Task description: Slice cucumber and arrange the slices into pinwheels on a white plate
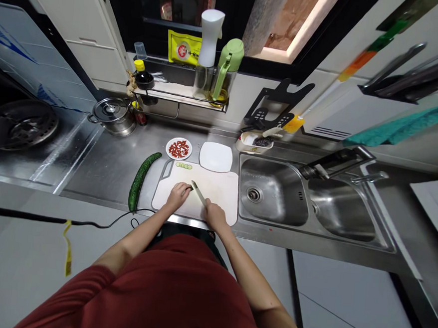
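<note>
My right hand [215, 215] is closed around the handle of a kitchen knife [199, 192], its blade pointing up and left over the white cutting board [224, 189]. By the knife's tip, my left hand [178, 196] pinches a small dark green piece of cucumber [188, 188], mostly covered by the fingers. Several pale green cucumber slices [184, 165] lie in a row near the board's far edge. Left of the board rests a long whole cucumber [141, 179]. Beyond the board are a round plate of chopped red pieces [178, 148] and a white square plate [215, 156].
A double steel sink [277, 193] with a tap [339, 162] adjoins the board's right side. At the left stand a lidded pot [113, 115] and a stove burner [19, 122]. Bottles line a wall shelf [179, 94]. A black cable [98, 224] runs along the counter's front.
</note>
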`<act>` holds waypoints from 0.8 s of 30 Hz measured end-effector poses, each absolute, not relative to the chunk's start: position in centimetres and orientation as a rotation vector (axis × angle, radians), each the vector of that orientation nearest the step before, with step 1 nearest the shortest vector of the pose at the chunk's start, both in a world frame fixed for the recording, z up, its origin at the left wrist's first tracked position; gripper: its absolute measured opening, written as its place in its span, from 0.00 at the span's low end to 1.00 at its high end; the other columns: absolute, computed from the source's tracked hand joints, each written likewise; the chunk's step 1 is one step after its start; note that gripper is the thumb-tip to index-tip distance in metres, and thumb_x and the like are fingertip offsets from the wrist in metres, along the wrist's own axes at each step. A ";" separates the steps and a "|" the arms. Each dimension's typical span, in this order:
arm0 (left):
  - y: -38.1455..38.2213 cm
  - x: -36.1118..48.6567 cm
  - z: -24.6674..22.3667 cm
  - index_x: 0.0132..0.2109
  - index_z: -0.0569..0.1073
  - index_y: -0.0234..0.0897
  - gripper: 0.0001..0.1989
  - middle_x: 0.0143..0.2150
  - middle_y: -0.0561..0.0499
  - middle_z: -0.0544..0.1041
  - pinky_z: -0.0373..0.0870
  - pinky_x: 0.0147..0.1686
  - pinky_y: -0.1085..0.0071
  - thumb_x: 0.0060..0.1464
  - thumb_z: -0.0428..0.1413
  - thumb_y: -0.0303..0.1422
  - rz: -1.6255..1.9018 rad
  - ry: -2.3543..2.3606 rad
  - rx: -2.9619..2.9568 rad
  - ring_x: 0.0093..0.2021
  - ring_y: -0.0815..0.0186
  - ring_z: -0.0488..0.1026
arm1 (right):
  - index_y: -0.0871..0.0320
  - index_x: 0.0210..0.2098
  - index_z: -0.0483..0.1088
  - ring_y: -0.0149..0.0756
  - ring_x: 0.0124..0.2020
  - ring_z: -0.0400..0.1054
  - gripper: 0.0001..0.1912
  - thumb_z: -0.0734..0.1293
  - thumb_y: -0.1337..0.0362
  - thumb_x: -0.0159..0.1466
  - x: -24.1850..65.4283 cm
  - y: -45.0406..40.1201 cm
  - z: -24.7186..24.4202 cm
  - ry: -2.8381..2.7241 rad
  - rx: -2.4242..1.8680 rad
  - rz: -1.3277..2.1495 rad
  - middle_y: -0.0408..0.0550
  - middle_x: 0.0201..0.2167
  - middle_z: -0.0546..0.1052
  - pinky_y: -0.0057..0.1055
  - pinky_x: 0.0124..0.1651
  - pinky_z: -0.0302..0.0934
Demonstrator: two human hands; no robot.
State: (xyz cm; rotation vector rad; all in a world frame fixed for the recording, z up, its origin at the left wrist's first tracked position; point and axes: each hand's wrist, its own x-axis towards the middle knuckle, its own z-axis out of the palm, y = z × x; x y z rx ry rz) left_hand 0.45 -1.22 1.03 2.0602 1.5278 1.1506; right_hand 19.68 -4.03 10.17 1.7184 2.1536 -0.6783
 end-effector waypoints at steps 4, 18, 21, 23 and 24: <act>-1.3 0.5 1.5 0.45 0.73 0.39 0.10 0.40 0.47 0.74 0.68 0.46 0.63 0.60 0.48 0.33 1.164 1.529 1.992 0.43 0.64 0.70 | 0.53 0.53 0.58 0.39 0.37 0.70 0.17 0.52 0.70 0.67 20.6 -3.7 11.0 2.175 1.782 -0.570 0.51 0.40 0.72 0.30 0.37 0.56; 2.6 -0.9 6.4 0.45 0.73 0.36 0.16 0.44 0.45 0.76 0.71 0.38 0.69 0.58 0.50 0.42 1.379 1.594 1.394 0.41 0.65 0.73 | 0.50 0.60 0.58 0.42 0.44 0.57 0.23 0.53 0.68 0.67 22.2 -1.8 13.6 2.425 1.948 -0.071 0.56 0.54 0.60 0.36 0.46 0.48; 2.5 -0.1 9.2 0.46 0.74 0.37 0.15 0.46 0.46 0.75 0.71 0.41 0.66 0.56 0.54 0.41 1.164 1.522 1.601 0.41 0.64 0.73 | 0.52 0.59 0.61 0.41 0.42 0.57 0.23 0.55 0.70 0.65 22.1 -1.8 13.0 2.531 1.933 -0.004 0.56 0.53 0.62 0.35 0.44 0.47; 2.0 0.7 11.1 0.48 0.74 0.40 0.16 0.48 0.47 0.74 0.68 0.49 0.63 0.54 0.56 0.41 1.018 1.515 1.785 0.47 0.62 0.71 | 0.52 0.56 0.64 0.40 0.40 0.57 0.22 0.56 0.71 0.64 21.9 -2.0 12.5 2.653 1.919 0.077 0.55 0.51 0.64 0.35 0.43 0.47; 1.8 1.0 12.0 0.48 0.74 0.41 0.17 0.48 0.48 0.74 0.66 0.52 0.62 0.52 0.57 0.41 0.951 1.511 1.863 0.50 0.60 0.69 | 0.52 0.55 0.65 0.40 0.39 0.57 0.21 0.57 0.71 0.64 21.8 -2.0 12.2 2.720 1.909 0.120 0.55 0.51 0.65 0.35 0.42 0.47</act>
